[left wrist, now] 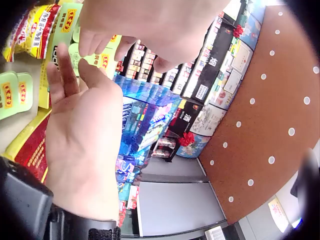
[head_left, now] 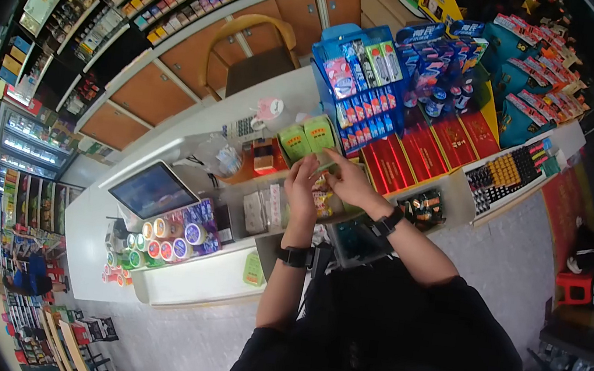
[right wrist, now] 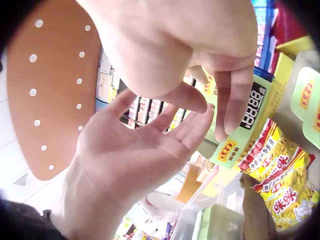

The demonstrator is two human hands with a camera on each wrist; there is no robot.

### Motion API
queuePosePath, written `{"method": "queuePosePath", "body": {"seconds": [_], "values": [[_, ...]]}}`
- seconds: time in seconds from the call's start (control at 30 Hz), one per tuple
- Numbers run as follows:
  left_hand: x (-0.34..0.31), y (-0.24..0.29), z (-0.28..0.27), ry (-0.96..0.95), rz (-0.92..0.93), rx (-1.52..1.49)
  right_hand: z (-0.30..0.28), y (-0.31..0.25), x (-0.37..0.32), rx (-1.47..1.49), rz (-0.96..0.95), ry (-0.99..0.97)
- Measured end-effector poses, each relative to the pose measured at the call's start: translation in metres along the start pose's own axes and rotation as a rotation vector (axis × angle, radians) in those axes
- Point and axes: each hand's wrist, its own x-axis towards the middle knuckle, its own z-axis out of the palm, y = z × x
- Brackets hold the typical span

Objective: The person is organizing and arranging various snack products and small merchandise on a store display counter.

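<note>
My left hand [head_left: 301,190] is raised over the counter bins. In the right wrist view its palm [right wrist: 135,155] shows, fingers extended and nothing on it. The right hand [head_left: 356,184] reaches in from the right, fingertips right at the front panel of a green display box [right wrist: 245,117] printed with large digits. The hands overlap closely in both wrist views. Light green packs [head_left: 304,139] with red-and-yellow labels stand in the box just beyond the fingers. Below the hands lie yellow-and-red snack bags [right wrist: 282,182]. More green rounded packs [left wrist: 15,92] sit beside them.
A blue rack [head_left: 361,89] of gum packets stands behind the right hand, with red boxes [head_left: 419,156] to its right. To the left are a monitor [head_left: 154,190], stacked round tubs [head_left: 172,237] and a clear plastic bag [head_left: 222,158]. A wooden chair [head_left: 250,54] is behind the counter.
</note>
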Motion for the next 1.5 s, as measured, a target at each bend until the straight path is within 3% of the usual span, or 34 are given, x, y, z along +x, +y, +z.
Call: {"method": "queuePosePath", "body": {"seconds": [0.1,0.13,0.17,0.2,0.23,0.3,0.33,0.4,0.47,0.53,0.6,0.67,0.8,0.83,0.93,0.97,1.03,1.17,1.23,1.3,1.37,1.5], "values": [[-0.033,-0.006,-0.006,0.071,0.034,-0.002,-0.03,-0.024,-0.037,0.089,0.157,-0.1],[-0.046,-0.007,-0.009,0.064,-0.048,0.088,-0.03,-0.009,-0.049,0.205,0.035,0.015],[-0.052,-0.015,-0.016,0.078,-0.047,0.085,-0.034,0.006,-0.06,0.115,0.105,0.038],[-0.055,-0.027,-0.023,-0.019,-0.183,0.145,-0.039,0.02,-0.071,0.026,0.172,0.063],[-0.058,-0.036,-0.027,-0.12,-0.319,0.205,-0.04,0.025,-0.078,-0.045,0.102,0.155],[-0.061,-0.057,-0.022,-0.066,-0.364,0.246,-0.047,0.018,-0.087,-0.023,0.369,0.044],[-0.061,-0.066,-0.017,-0.023,-0.412,0.287,-0.046,0.016,-0.085,-0.023,0.366,0.044],[-0.054,-0.083,-0.011,0.002,-0.35,0.351,-0.042,0.01,-0.081,-0.049,0.53,-0.066],[-0.047,-0.091,-0.01,0.024,-0.285,0.416,-0.034,0.014,-0.076,0.041,0.563,-0.048],[-0.046,-0.081,-0.005,-0.166,-0.271,0.326,-0.029,0.023,-0.071,0.133,0.593,-0.036],[-0.037,-0.087,-0.004,-0.171,-0.314,0.356,-0.029,0.029,-0.066,0.286,0.646,-0.17],[-0.033,-0.094,-0.009,-0.175,-0.364,0.384,-0.032,0.032,-0.068,0.321,0.632,-0.158],[-0.037,-0.088,-0.008,-0.129,-0.203,0.581,-0.042,0.015,-0.075,0.34,0.592,-0.15],[-0.042,-0.079,-0.005,-0.088,-0.126,0.631,-0.044,0.008,-0.075,0.342,0.565,-0.173],[-0.076,-0.015,0.015,-0.109,-0.171,0.685,-0.055,-0.03,-0.08,0.303,0.502,-0.127],[-0.078,-0.019,0.01,-0.111,-0.173,0.688,-0.055,-0.029,-0.08,0.306,0.504,-0.126],[-0.082,-0.022,0.001,-0.182,-0.196,0.324,-0.055,-0.027,-0.078,0.107,0.295,-0.065],[-0.092,0.015,0.006,-0.133,-0.132,0.344,-0.057,-0.052,-0.068,0.162,0.251,-0.093],[-0.088,0.036,0.014,-0.09,-0.045,0.378,-0.054,-0.062,-0.06,0.017,0.12,-0.087],[-0.073,0.035,0.01,-0.073,-0.029,0.354,-0.046,-0.066,-0.049,0.094,0.1,-0.073],[-0.06,0.042,0.012,-0.151,0.117,0.324,-0.038,-0.064,-0.038,0.171,0.078,-0.057],[-0.032,0.041,0.012,-0.089,0.122,0.35,-0.025,-0.05,-0.017,0.094,0.093,-0.053]]}}
